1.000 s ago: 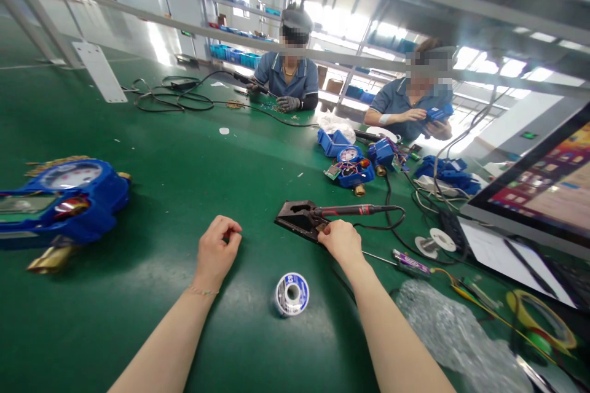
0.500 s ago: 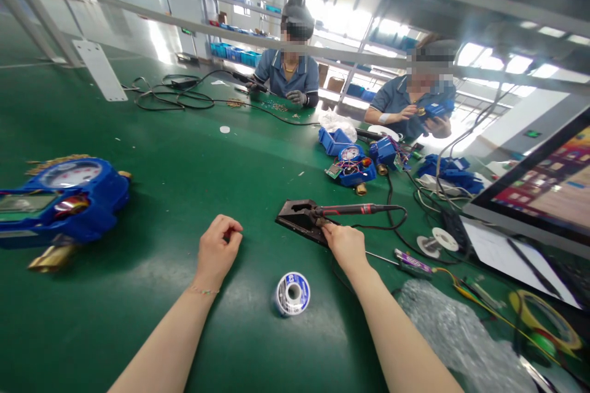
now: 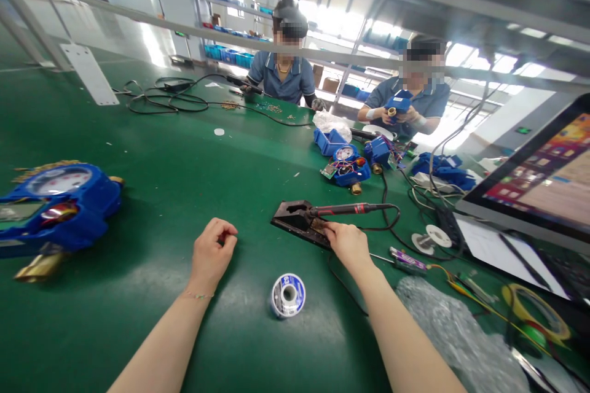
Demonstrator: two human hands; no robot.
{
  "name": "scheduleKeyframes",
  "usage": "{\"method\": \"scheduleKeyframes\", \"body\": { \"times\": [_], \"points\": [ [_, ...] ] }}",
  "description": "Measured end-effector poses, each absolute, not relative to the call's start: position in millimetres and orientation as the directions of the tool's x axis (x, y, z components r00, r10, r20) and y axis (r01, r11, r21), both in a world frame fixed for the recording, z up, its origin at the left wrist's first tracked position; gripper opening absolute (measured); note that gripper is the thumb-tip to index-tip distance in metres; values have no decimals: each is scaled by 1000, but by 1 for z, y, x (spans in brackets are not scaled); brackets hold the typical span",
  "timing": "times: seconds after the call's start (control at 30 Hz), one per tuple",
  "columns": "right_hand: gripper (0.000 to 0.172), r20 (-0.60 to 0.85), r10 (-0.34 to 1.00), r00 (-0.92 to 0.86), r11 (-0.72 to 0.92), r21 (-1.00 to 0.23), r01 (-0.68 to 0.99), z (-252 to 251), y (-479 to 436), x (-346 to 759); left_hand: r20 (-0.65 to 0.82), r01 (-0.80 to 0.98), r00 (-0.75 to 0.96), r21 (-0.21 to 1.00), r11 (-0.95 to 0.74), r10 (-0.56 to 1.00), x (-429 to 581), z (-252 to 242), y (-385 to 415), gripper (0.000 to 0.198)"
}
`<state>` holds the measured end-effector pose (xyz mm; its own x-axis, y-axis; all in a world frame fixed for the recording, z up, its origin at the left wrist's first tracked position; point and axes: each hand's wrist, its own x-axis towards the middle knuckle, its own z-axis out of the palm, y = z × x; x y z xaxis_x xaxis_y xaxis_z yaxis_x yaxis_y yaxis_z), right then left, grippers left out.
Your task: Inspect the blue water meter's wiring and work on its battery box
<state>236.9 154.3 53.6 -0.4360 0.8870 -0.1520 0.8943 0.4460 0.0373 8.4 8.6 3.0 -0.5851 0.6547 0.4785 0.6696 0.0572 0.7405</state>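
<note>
My right hand [image 3: 349, 247] has its fingers closed at the near right side of a black soldering iron stand [image 3: 288, 216], by a brownish patch; its fingertips are partly hidden. A soldering iron [image 3: 345, 209] with a black and red handle rests in that stand, above my fingers. My left hand [image 3: 214, 253] is loosely curled over the green table, thumb against the index finger, with nothing visible in it. Between my forearms stands a solder wire spool [image 3: 299, 299] with a blue and white label. Farther left lies a blue meter [image 3: 99, 199] with brass fittings and exposed wiring.
Several opened blue meters [image 3: 349, 166] sit toward the back right. At right are a monitor [image 3: 539, 178], a screwdriver [image 3: 408, 260], bubble wrap [image 3: 452, 331], yellow tape [image 3: 553, 313] and an empty reel [image 3: 431, 239]. Two co-workers sit across the table, beyond a metal rail [image 3: 184, 31].
My right hand stays at the stand, shifting only slightly; my left hand keeps its curl. One co-worker's hand moved right toward the plastic bag. The other co-worker turned the blue meter they hold.
</note>
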Motion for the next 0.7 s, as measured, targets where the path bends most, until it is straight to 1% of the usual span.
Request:
{"method": "scheduleKeyframes", "body": {
  "times": [0.17,0.43,0.57,0.7],
  "points": [
    [26,-166,885,-435,442,11,897,54,156,245,473,667,-581,743,54,662,8,2,8,10],
    [29,-139,865,-482,486,-1,874,54,145,249,476,668,-583,742,55,659,8,3,9,10],
    [31,-97,874,-477,480,18,877,51,137,258,478,672,-580,738,56,660,8,2,8,10],
    [29,-92,872,-480,485,43,873,51,137,258,477,675,-577,736,58,662,8,2,9,10]
  ]
}}
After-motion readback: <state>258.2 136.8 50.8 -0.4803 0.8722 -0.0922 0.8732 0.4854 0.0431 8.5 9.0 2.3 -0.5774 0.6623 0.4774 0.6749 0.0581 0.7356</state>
